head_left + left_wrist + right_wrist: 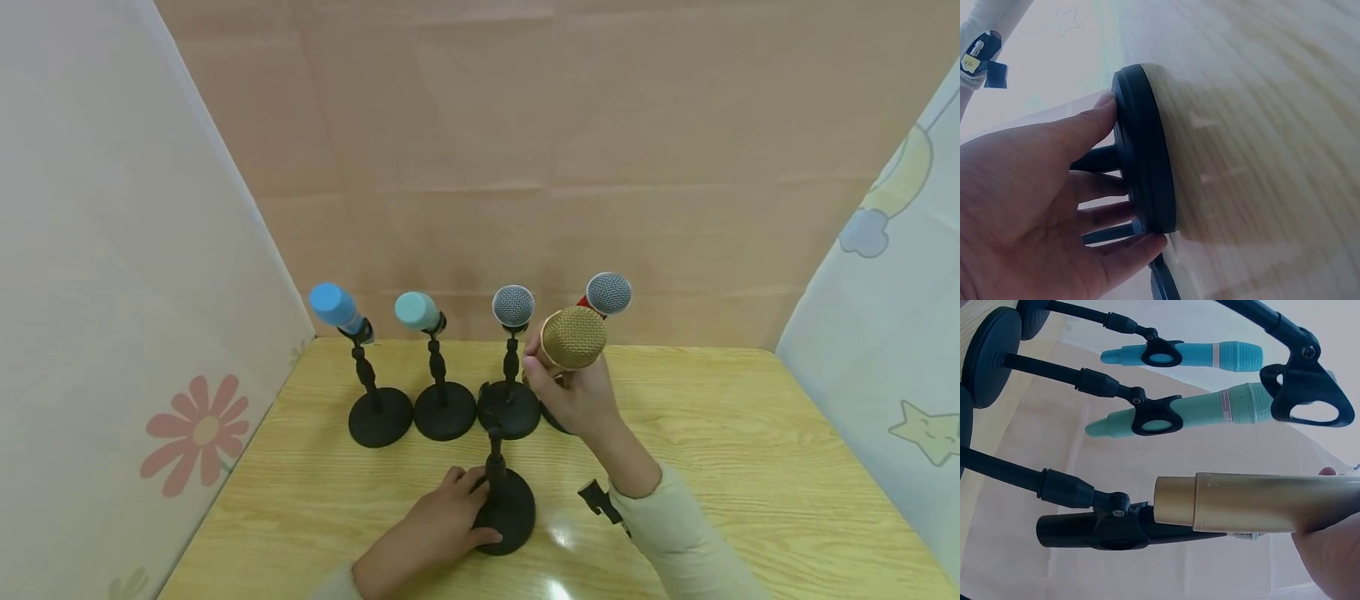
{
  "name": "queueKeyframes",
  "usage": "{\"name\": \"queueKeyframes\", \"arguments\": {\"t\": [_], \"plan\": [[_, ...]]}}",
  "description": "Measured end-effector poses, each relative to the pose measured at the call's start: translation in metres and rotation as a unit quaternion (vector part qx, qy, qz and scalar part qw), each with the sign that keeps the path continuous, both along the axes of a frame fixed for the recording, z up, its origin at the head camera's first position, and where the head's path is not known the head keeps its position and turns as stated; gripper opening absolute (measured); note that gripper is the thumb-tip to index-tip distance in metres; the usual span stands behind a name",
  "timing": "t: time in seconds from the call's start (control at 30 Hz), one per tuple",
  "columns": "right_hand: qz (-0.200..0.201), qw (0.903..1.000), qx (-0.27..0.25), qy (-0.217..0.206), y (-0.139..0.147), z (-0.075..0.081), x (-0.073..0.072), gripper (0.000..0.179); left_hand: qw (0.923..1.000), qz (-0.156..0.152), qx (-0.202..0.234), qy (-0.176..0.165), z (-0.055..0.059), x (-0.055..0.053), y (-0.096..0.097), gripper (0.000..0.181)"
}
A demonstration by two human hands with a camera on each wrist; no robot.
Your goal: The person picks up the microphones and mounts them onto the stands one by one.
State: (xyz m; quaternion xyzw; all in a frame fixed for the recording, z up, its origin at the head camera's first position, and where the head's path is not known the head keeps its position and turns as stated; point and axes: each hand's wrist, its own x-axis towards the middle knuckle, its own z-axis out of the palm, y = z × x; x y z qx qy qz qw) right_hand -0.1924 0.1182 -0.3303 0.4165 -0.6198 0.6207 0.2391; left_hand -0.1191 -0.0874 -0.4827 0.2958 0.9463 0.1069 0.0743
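Note:
My right hand [581, 396] grips a gold microphone [574, 337] just below its mesh head. In the right wrist view, the microphone's bare gold handle [1241, 503] stretches away from the fingers. My left hand [442, 517] holds the round base of the front black stand [513, 517], thumb on one edge and fingers around the other side. That base lies flat against the wooden table in the left wrist view. The front stand's clip [1313, 394] holds no microphone and hangs near the gold one in the right wrist view.
Behind stands a row of stands holding a blue microphone [335, 305], a mint one [417, 310], a black one with a silver head [513, 307] and a red one [608, 293]. A small black device [598, 500] is strapped at the right wrist. Fabric walls enclose the wooden table [712, 467].

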Motion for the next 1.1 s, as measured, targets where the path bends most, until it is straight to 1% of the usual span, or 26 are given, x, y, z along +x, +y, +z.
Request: {"name": "queueKeyframes", "arguments": {"t": [0.07, 0.2, 0.3, 0.37, 0.43, 0.5, 0.57, 0.63, 0.8, 0.9, 1.03, 1.1], "plan": [[0.001, 1.0000, -0.001, 0.009, -0.001, 0.000, 0.001, 0.017, 1.0000, -0.001, -0.001, 0.001, 0.000, -0.001, 0.002, 0.072], [-0.017, 0.9995, 0.008, 0.025, -0.003, -0.002, 0.002, 0.021, 1.0000, -0.005, 0.002, 0.003, -0.001, -0.002, 0.004, 0.071], [-0.031, 0.9989, 0.015, 0.031, -0.005, -0.002, 0.002, 0.031, 0.9999, -0.010, 0.010, 0.007, -0.002, -0.003, 0.006, 0.071], [-0.025, 0.9992, 0.012, 0.030, -0.006, -0.002, 0.001, 0.039, 0.9997, -0.015, 0.016, 0.012, -0.003, -0.003, 0.007, 0.071], [-0.008, 0.9997, 0.004, 0.021, -0.007, -0.003, 0.001, 0.045, 0.9996, -0.018, 0.019, 0.013, -0.002, -0.003, 0.009, 0.071], [0.009, 0.9999, -0.004, 0.009, -0.009, -0.005, 0.001, 0.049, 0.9995, -0.019, 0.021, 0.011, -0.001, -0.003, 0.011, 0.071], [0.012, 0.9999, -0.003, 0.004, -0.010, -0.008, 0.001, 0.050, 0.9997, -0.017, 0.016, 0.005, 0.000, -0.003, 0.014, 0.072], [-0.005, 0.9999, 0.008, 0.009, -0.011, -0.011, 0.002, 0.050, 0.9999, -0.015, 0.007, 0.001, 0.001, -0.004, 0.017, 0.074], [-0.076, 0.9958, 0.039, 0.033, -0.015, -0.019, 0.006, 0.052, 0.9998, -0.011, -0.018, -0.005, 0.001, -0.007, 0.023, 0.076], [-0.094, 0.9946, 0.030, 0.031, -0.018, -0.021, 0.007, 0.053, 0.9996, -0.007, -0.026, -0.009, 0.001, -0.008, 0.025, 0.076], [-0.117, 0.9928, 0.004, 0.028, -0.023, -0.027, 0.008, 0.051, 0.9994, -0.007, -0.031, -0.011, 0.001, -0.009, 0.026, 0.076], [-0.145, 0.9888, -0.004, 0.033, -0.027, -0.030, 0.008, 0.054, 0.9994, -0.008, -0.033, -0.010, 0.002, -0.010, 0.027, 0.076]]}}
